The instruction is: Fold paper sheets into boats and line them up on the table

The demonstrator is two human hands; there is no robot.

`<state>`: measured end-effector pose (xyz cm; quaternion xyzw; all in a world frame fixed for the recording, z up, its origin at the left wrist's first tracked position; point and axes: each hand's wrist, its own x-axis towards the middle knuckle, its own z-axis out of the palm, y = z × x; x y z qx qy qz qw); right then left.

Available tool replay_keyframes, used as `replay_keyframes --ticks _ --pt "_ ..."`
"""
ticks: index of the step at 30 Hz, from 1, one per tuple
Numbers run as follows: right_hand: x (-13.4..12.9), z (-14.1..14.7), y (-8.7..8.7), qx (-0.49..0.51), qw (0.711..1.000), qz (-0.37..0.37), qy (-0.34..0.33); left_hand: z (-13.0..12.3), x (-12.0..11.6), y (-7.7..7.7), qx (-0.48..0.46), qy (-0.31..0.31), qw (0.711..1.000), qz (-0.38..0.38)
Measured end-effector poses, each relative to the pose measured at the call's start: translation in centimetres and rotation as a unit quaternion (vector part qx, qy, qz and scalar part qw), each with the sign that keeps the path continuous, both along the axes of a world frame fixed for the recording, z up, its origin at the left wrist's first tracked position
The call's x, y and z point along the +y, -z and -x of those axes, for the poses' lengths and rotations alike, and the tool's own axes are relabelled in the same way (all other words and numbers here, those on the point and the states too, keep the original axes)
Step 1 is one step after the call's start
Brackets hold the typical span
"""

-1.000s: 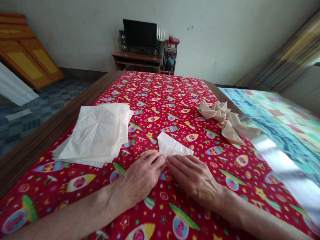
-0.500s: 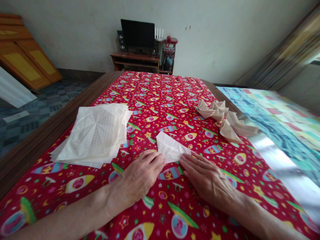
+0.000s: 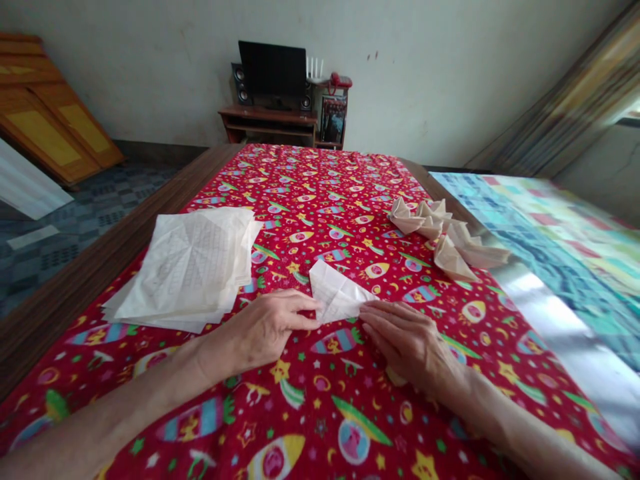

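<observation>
Between the left hand point(image 3: 277, 319) and right hand point(image 3: 407, 333), set apart and unclenched, a folded paper point(image 3: 337, 292) is touched at its left edge and right end by their fingertips point(image 3: 369, 309), its long axis slanted toward the right hand.

Fingers point(image 3: 385, 312) touching folded paper point(image 3: 337, 293), red cloth point(image 3: 320, 367) beneath
</observation>
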<state>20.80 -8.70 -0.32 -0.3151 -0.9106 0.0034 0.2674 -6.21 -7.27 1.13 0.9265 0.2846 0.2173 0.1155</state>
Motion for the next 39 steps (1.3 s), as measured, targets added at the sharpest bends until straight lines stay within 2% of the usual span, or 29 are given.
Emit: replay_keyframes --ticks 4,7,12,16,23,31,39 --pt "1.5 0.7 -0.2 -0.014 0.999 0.028 0.013 -0.9 1.9 0.2 -0.042 -0.034 0.998 0.028" --pt "2.4 1.3 0.0 -0.039 0.995 0.016 0.087 -1.7 3.9 0.6 -0.030 -0.058 0.998 0.014" --pt "2.4 1.6 0.2 -0.015 0.985 0.030 0.168 -2.0 6.6 1.0 0.027 -0.066 0.997 -0.012" --pt "1.7 1.3 0.0 -0.028 0.979 0.030 0.201 -1.6 7.4 0.9 0.042 -0.038 0.998 0.021" --pt "1.8 1.2 0.4 -0.041 0.977 0.033 0.205 -1.6 8.0 0.7 0.044 -0.033 0.997 0.056" --pt "1.5 1.6 -0.2 -0.020 0.976 0.064 0.207 -2.3 8.8 -0.4 0.074 -0.015 0.992 0.105" --pt "2.2 1.1 1.1 0.036 0.980 0.084 0.179 -2.8 9.0 -0.9 0.114 -0.024 0.988 0.098"
